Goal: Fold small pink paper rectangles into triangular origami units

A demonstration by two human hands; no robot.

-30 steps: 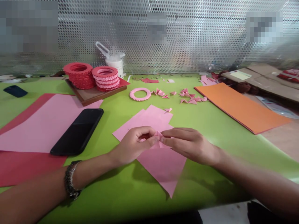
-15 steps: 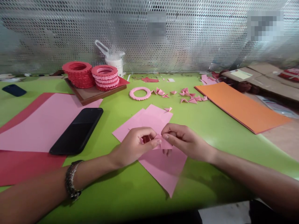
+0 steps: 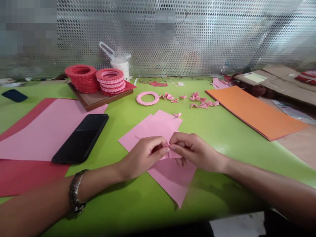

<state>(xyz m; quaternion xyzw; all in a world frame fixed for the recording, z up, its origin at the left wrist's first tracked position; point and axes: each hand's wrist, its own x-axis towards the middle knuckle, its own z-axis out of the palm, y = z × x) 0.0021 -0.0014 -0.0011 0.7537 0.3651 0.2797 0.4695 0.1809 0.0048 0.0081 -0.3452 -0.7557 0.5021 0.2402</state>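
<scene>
Between my fingertips is a small piece of pink paper, mostly covered by the fingers. My left hand pinches its left side, thumb against forefinger. From the right, my right hand pinches the same piece, the thumbs nearly meeting. Under both hands lie several pink paper sheets, overlapping on the green table. One small folded pink piece rests at the sheets' far edge. Farther back are a pink paper ring with a notched rim and several folded pink triangles.
At left, a black phone lies on pink and red sheets. Behind it, stacks of red and pink rings stand on a brown board, near a white cup. Orange sheets and flat cardboard lie right.
My fingertips have drawn closer together over the small pink piece, and less of it shows. The sheets, rings and triangles stay where they were.
</scene>
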